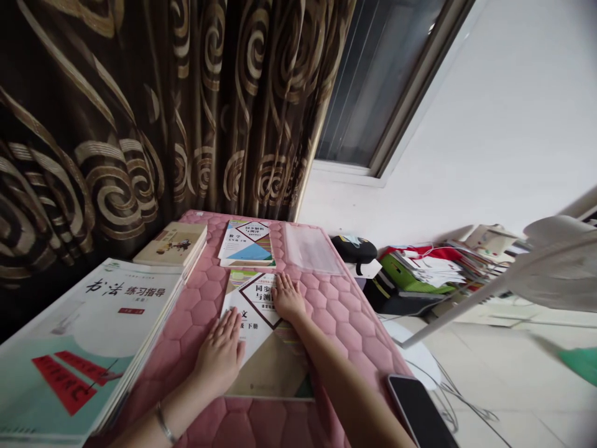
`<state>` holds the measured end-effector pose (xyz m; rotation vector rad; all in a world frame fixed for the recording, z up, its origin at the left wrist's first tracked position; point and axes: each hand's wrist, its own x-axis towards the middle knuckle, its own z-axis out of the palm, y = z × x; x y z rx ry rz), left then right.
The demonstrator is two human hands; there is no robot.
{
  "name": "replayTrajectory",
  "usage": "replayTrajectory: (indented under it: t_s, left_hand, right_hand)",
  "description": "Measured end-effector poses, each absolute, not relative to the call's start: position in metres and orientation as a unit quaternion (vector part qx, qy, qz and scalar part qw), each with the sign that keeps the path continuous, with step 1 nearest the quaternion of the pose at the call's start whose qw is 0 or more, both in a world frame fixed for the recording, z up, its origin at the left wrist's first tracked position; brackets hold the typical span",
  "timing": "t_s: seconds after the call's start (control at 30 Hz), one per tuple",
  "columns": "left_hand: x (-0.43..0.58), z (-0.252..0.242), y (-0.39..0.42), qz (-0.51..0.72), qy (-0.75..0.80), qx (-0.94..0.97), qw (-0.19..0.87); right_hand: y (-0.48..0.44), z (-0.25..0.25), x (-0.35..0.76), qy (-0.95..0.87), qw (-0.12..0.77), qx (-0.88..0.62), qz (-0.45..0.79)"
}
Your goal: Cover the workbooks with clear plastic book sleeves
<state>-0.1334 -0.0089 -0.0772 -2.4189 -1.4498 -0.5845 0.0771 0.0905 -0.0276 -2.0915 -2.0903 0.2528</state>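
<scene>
The workbook [273,358] lies flat in the middle of the pink quilted bench [205,292]. The left hand [220,356] and the right hand [286,298] rest on its cover, fingers stretched flat, gripping nothing. A phone [420,414] lies near the bench's right edge.

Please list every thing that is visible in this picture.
table cover: one, pink, quilted, across the table
tan workbook: one, white and tan, centre, under both hands
blue workbook: one, white and blue, behind it
beige book: one, beige, back left
book stack: one, white-teal top, left edge
plastic sleeve: one, clear, back right
phone: one, black, near right edge
curtain: one, brown, swirled, behind table
fan: one, white, far right
left hand: one, flat on tan workbook
right hand: one, flat on tan workbook
</scene>
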Motion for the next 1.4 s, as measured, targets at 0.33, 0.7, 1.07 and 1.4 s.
replayTrajectory:
  t_s: [0.33, 0.7, 1.07, 1.4]
  left_hand:
    - [-0.143, -0.079, -0.009, -0.210, -0.500, -0.826, 0.156]
    - [-0.146, -0.082, -0.002, -0.211, -0.512, -0.828, 0.093]
    - [-0.153, -0.033, 0.014, -0.201, -0.608, -0.765, -0.067]
    - [-0.161, -0.020, 0.035, -0.185, -0.647, -0.724, -0.150]
  right_hand:
    - [-0.008, -0.031, 0.015, -0.817, 0.122, -0.560, 0.069]
    - [-0.022, -0.029, 0.079, -0.698, 0.104, -0.703, 0.085]
    - [0.003, -0.009, 0.100, -0.615, 0.206, -0.744, 0.163]
    - [0.018, 0.002, 0.115, -0.586, 0.232, -0.732, 0.260]
